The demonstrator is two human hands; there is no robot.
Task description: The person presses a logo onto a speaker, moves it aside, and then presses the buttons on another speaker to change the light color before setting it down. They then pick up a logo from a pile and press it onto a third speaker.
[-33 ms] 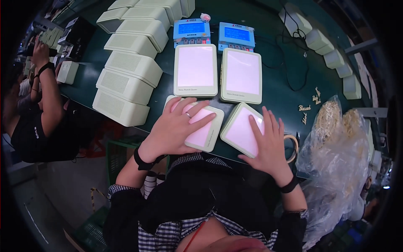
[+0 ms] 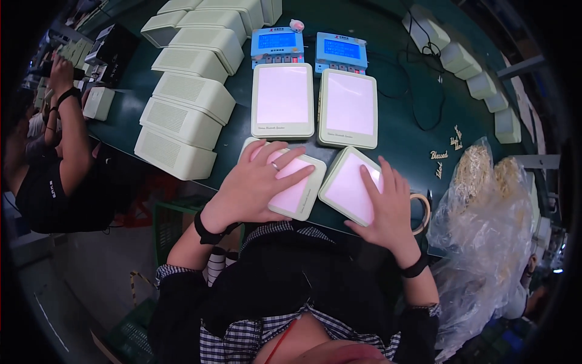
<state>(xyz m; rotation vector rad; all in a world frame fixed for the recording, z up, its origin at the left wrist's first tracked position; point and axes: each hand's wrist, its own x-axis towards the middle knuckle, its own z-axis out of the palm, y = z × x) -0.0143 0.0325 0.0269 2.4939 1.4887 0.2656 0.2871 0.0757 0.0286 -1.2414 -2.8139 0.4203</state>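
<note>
My left hand (image 2: 254,179) lies with spread fingers across a pale cream box-shaped speaker (image 2: 308,195) with a glowing pinkish-white front panel, turned at an angle at the table's near edge. A ring is on one finger. To its right, my right hand (image 2: 389,203) rests on a second lit speaker (image 2: 348,182), also tilted. Its index finger touches the panel, its thumb is by the lower edge and the other fingers stretch past the right side. Just beyond them, two more lit speakers (image 2: 283,97) (image 2: 348,106) lie side by side, panels up.
Two blue test boxes with screens (image 2: 277,43) (image 2: 341,51) stand behind the speakers. Cream speakers are rowed at left (image 2: 176,151) and far right (image 2: 482,85). Right: black cable (image 2: 412,103), wooden word cutouts (image 2: 439,156), tape roll (image 2: 426,213), plastic bag (image 2: 485,224). A co-worker's arm (image 2: 73,121) is left.
</note>
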